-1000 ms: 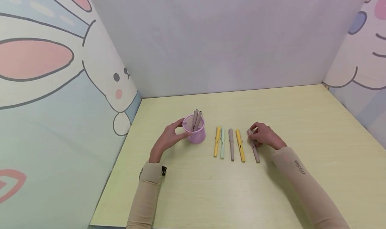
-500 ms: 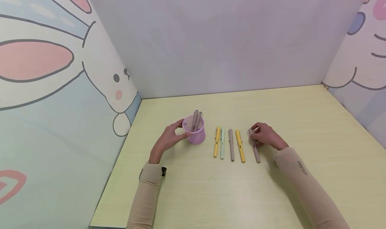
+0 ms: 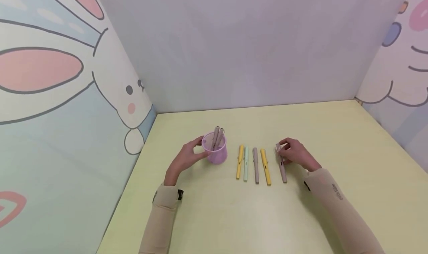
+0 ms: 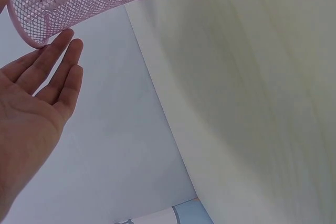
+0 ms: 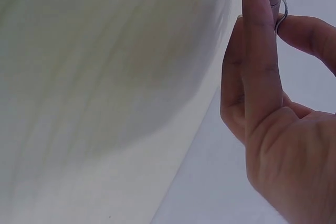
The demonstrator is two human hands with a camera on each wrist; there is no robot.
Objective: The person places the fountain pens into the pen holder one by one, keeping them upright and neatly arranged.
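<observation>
A pink-purple mesh pen holder (image 3: 218, 158) stands at the left middle of the table, with mauve pens (image 3: 216, 137) leaning inside. My left hand (image 3: 185, 159) holds it near the rim, thumb in front and fingers behind; the left wrist view has the fingertips (image 4: 65, 35) right at the mesh rim. My right hand (image 3: 295, 152) pinches the upper part of a mauve pen (image 3: 282, 170) with a metal clip, at the right end of a row. To its left lie a yellow pen (image 3: 265, 168), another mauve pen (image 3: 256, 166), a mint green pen (image 3: 246, 165) and a second yellow pen (image 3: 239, 163).
The pale wooden table (image 3: 214, 217) meets a plain light wall (image 3: 234, 53) at the back. Cartoon-printed walls rise at the left (image 3: 60, 142) and right (image 3: 401, 83).
The mauve pen has turned slightly in my right fingers, and its clip now shows on the left side. My left hand keeps its hold on the pen holder. The head view has tilted slightly upward.
</observation>
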